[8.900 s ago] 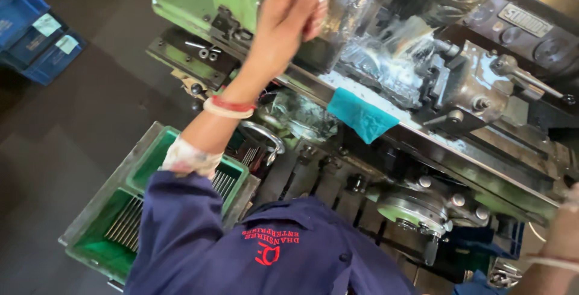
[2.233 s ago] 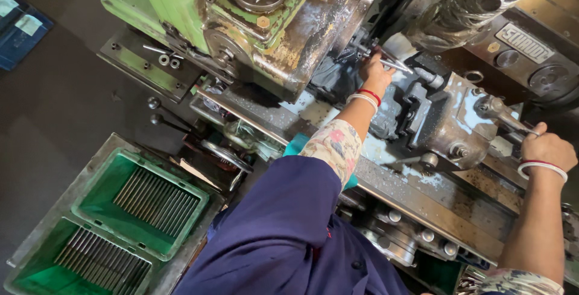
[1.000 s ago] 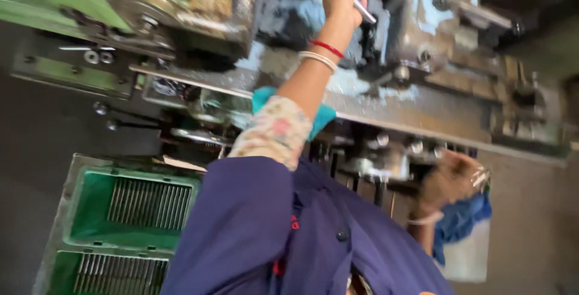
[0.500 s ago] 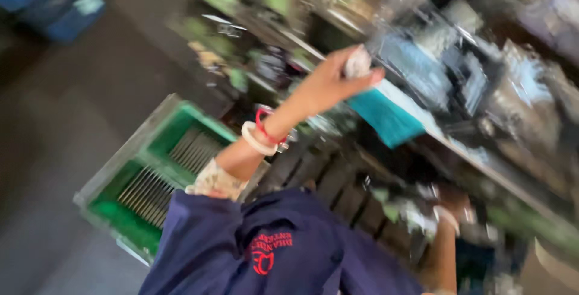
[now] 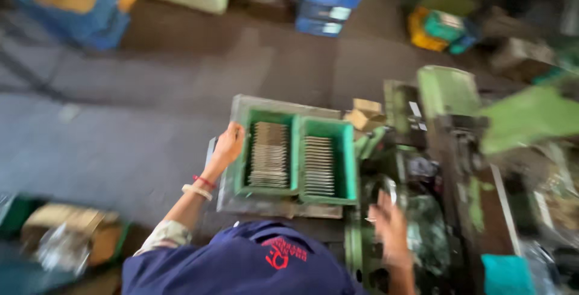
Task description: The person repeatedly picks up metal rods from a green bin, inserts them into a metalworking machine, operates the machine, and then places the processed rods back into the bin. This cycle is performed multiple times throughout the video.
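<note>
Your left hand [image 5: 228, 145] sits at the left edge of the left green plastic tray [image 5: 268, 155], the one filled with rows of thin grey metal pieces; its fingers are curled, but the blur hides whether they grip the rim or a part. A second green plastic tray [image 5: 325, 161] of the same pieces lies touching it on the right, both resting in a grey metal pan [image 5: 265, 201]. Right of that tray, your right hand [image 5: 391, 230] hangs loose with fingers spread, holding nothing, near the green machine body [image 5: 446, 144]. Judging from this, steady your head and keep your fingers off the packed rows.
</note>
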